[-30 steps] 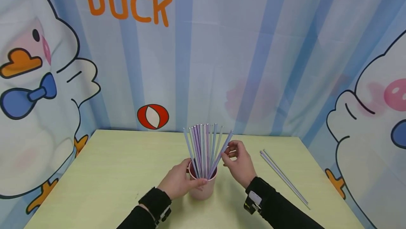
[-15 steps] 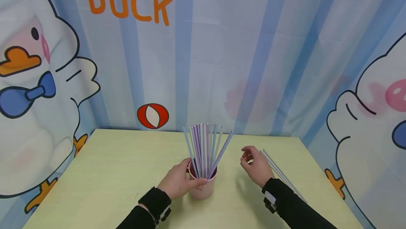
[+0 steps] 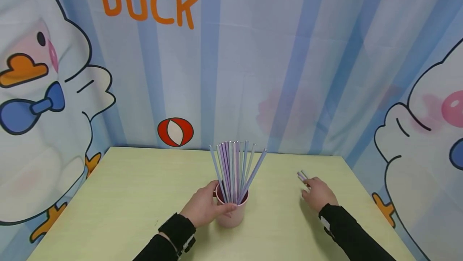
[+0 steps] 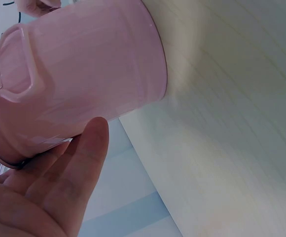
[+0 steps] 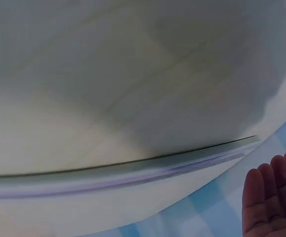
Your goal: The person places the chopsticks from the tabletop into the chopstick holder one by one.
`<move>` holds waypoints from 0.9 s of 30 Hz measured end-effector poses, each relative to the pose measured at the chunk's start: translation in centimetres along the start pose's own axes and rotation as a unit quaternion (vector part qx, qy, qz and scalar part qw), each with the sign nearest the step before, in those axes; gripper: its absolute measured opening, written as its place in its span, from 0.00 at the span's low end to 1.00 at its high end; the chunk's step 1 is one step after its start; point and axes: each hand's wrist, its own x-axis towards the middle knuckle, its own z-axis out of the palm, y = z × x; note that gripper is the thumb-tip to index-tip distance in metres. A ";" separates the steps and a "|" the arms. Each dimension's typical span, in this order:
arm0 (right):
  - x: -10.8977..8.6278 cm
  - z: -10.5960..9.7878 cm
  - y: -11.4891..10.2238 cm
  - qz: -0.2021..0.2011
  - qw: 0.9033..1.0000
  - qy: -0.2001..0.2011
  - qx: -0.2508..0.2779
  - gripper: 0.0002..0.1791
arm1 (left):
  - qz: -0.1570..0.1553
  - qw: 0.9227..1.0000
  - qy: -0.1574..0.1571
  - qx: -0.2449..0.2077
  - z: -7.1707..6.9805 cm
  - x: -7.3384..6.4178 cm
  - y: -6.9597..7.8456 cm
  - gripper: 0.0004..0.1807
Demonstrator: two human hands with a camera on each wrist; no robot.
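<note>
A pink mug (image 3: 233,217) stands upright at the table's middle, with several purple, blue and clear straws (image 3: 231,168) fanning out of its top. My left hand (image 3: 202,204) holds it near the rim, thumb across the near side. In the left wrist view the mug (image 4: 93,59) shows its handle, and fingers (image 4: 76,182) lie along its wall. Out to the right, my right hand (image 3: 320,194) hangs over loose straws (image 3: 302,176), covering most of their length. The right wrist view shows these straws (image 5: 133,177) on the table, with straight fingers (image 5: 254,190) beside their far end.
The pale yellow table (image 3: 144,196) extends on both sides of the mug. Behind it hangs a blue and white striped cloth (image 3: 246,72) printed with cartoon ducks.
My right hand has left the straws in the mug and moved right and down to the loose straws on the table. The left hand and mug stay put.
</note>
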 end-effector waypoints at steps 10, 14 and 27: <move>-0.7 0.4 2.5 0.001 0.996 -0.023 -0.089 0.15 | 0.001 1.000 0.000 0.003 0.0 -0.1 0.2 0.53; -0.9 0.4 2.7 0.001 0.995 -0.021 -0.102 0.15 | -0.002 1.000 0.000 0.003 -0.1 -0.1 0.2 0.52; -1.1 0.4 2.2 -0.015 0.995 -0.010 -0.102 0.12 | -0.004 1.000 -0.001 -0.001 0.1 0.1 -0.1 0.52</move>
